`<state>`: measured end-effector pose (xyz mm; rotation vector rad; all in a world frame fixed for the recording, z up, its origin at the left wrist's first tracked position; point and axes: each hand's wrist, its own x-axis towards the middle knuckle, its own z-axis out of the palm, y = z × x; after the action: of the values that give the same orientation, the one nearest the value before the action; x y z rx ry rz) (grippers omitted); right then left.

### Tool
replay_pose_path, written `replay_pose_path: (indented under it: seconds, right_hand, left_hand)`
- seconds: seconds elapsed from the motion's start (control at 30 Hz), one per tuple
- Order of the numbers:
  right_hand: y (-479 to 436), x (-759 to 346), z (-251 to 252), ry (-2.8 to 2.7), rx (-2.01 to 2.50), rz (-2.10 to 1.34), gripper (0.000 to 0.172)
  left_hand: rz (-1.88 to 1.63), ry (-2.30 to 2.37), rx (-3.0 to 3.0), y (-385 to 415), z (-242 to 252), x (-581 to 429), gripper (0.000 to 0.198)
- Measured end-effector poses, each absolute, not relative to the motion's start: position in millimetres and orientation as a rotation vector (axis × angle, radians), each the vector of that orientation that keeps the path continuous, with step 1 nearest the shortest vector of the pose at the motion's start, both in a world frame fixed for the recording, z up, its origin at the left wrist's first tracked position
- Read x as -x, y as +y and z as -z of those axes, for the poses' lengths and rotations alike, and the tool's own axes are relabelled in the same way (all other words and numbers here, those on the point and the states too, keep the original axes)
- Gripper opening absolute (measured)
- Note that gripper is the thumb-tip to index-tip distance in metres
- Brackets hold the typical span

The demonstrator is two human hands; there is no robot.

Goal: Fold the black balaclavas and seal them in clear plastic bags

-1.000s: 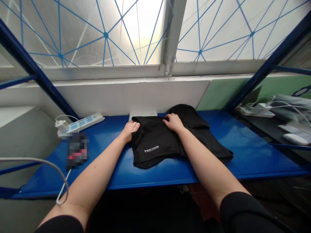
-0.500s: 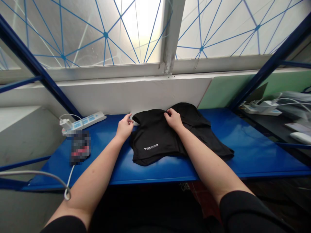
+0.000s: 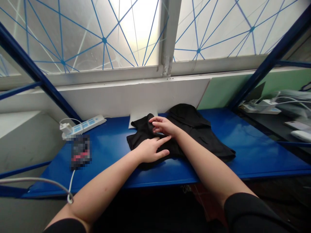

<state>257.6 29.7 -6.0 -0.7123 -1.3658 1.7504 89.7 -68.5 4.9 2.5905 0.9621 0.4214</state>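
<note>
While the black garment [image 3: 194, 129] lies bunched on the blue tabletop [image 3: 255, 145], the left hand [image 3: 149, 150] presses flat on its near part with fingers stretched out, and the right hand [image 3: 164, 126] pinches a raised fold just beyond. A clean fold likely needs that flat hand anchoring the cloth. Left of the garment sits a power strip [image 3: 84, 125]; behind it is a latticed window [image 3: 97, 38].
</note>
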Motion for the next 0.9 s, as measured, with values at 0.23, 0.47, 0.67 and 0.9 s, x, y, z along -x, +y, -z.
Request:
replay_pose_path:
  seconds: [0.23,0.47,0.67,0.9]
  right_hand:
    - [25,-239,10,-1.346,0.760,-1.626,0.037]
    - [45,-249,19,-1.079,0.951,-1.366,0.040]
    - [55,-257,20,-0.915,1.116,-1.066,0.040]
    - [45,-258,2,-1.171,0.992,-0.813,0.048]
  left_hand:
    - [-0.703,1.132,-2.230,-58,4,-86,0.033]
    - [-0.974,1.180,-2.167,-45,12,-96,0.028]
    - [-0.818,0.894,-1.905,-45,10,-99,0.034]
    - [-0.954,0.866,-1.737,-47,-1,-86,0.019]
